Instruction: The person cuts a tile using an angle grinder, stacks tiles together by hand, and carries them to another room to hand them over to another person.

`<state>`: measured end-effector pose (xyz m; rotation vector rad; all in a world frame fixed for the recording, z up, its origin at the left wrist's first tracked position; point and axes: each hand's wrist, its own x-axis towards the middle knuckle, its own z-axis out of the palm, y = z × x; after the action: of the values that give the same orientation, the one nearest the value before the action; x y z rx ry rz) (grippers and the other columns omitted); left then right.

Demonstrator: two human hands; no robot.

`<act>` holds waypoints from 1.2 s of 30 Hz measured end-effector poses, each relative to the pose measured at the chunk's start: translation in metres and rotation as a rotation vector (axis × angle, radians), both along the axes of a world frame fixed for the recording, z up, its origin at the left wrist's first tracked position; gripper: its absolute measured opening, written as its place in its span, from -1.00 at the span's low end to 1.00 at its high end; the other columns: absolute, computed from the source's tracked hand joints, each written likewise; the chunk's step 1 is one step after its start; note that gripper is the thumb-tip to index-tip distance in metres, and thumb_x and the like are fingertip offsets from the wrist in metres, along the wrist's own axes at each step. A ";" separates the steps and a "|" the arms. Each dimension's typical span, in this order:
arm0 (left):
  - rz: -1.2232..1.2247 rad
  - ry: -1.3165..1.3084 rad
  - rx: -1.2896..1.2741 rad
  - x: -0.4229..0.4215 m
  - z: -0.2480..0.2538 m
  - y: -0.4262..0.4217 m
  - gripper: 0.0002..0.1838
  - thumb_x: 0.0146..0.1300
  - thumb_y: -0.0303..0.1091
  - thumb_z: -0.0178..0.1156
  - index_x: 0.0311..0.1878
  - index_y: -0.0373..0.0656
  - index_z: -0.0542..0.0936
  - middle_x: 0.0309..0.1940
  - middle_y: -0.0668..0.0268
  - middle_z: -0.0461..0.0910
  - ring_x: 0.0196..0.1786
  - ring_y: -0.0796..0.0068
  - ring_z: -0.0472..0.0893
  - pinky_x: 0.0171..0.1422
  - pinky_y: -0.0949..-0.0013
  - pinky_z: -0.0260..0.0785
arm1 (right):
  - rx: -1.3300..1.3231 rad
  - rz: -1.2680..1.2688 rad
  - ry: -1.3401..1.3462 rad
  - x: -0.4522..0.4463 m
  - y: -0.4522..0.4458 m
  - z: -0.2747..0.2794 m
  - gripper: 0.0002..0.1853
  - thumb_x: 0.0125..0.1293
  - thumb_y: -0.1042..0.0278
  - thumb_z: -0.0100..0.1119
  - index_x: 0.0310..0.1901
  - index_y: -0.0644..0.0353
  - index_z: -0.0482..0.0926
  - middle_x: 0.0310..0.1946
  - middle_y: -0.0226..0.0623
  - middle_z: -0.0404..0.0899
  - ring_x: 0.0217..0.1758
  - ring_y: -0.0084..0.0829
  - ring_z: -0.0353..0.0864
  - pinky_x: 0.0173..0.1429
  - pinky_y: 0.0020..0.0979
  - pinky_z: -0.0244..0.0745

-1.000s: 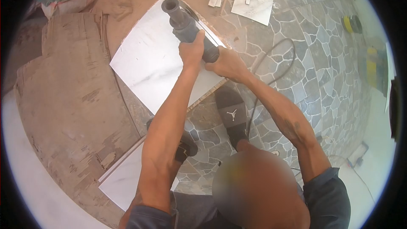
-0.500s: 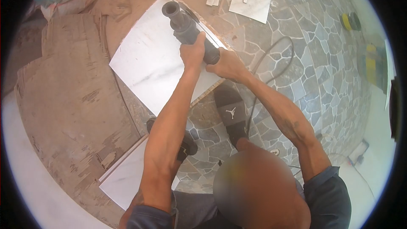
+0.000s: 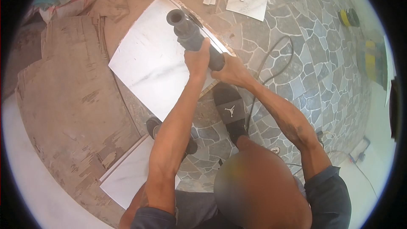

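A dark angle grinder (image 3: pixel 191 38) lies slantwise over the right edge of a white marble-look tile (image 3: pixel 146 55). Its side handle sticks up toward me, and part of its disc shows at the tile's edge, beside a thin cut strip. My left hand (image 3: pixel 198 61) is closed around the middle of the grinder's body. Around its rear end, nearer to me, my right hand (image 3: pixel 233 70) is closed too. The disc's contact with the tile is hard to see. A dark power cord (image 3: pixel 277 74) loops over the floor to the right of my right hand.
My sandalled foot (image 3: pixel 231 110) stands close to the tile's near corner. Cut tile pieces (image 3: pixel 250 0) lie at the back, and more tiles (image 3: pixel 129 171) lie at lower left. A worn plywood sheet (image 3: pixel 72 89) covers the left side. Dust hangs over the stone-patterned floor (image 3: pixel 296 59).
Both hands and the grinder have shifted slightly toward me and to the right, along the tile's edge. The grip looks the same.
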<state>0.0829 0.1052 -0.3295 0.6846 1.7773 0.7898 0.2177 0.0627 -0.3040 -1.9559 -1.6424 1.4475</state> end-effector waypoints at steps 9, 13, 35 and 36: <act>0.003 -0.072 0.007 -0.010 -0.001 0.019 -0.39 0.15 -0.05 0.40 0.02 -0.48 0.60 -0.06 0.10 0.65 0.00 0.35 0.58 0.13 0.23 0.37 | 0.008 0.051 -0.003 -0.009 0.021 0.001 -0.22 -0.13 -0.01 0.37 -0.04 0.64 0.54 -0.20 0.32 0.66 -0.07 0.14 0.70 0.04 -0.12 0.58; 0.008 -0.035 0.014 -0.008 -0.002 0.016 -0.38 0.13 -0.03 0.40 0.02 -0.46 0.61 -0.05 0.06 0.66 0.02 0.28 0.60 0.16 0.21 0.39 | -0.007 0.045 -0.004 -0.008 0.018 -0.002 -0.19 -0.14 -0.03 0.37 -0.03 0.64 0.53 -0.16 0.33 0.65 -0.02 0.12 0.69 0.06 -0.13 0.58; -0.018 -0.011 0.007 0.012 -0.006 -0.024 -0.27 0.11 0.03 0.40 0.03 -0.56 0.57 -0.01 -0.14 0.66 0.10 0.03 0.65 0.26 0.14 0.41 | 0.019 0.022 0.016 0.013 -0.025 -0.012 -0.30 -0.12 0.09 0.38 -0.07 0.62 0.53 -0.23 0.28 0.64 -0.14 0.02 0.68 -0.03 -0.11 0.54; -0.024 -0.016 0.015 0.013 -0.006 -0.025 -0.29 0.11 0.03 0.40 0.03 -0.55 0.57 -0.01 -0.13 0.66 0.08 0.04 0.65 0.25 0.14 0.41 | 0.023 0.029 0.009 0.013 -0.025 -0.010 -0.30 -0.12 0.09 0.38 -0.08 0.61 0.54 -0.23 0.27 0.64 -0.14 0.03 0.68 -0.04 -0.11 0.54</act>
<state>0.0955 0.0801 -0.3351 0.7059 1.7473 0.7907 0.2306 0.0377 -0.3141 -1.9185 -1.6818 1.4397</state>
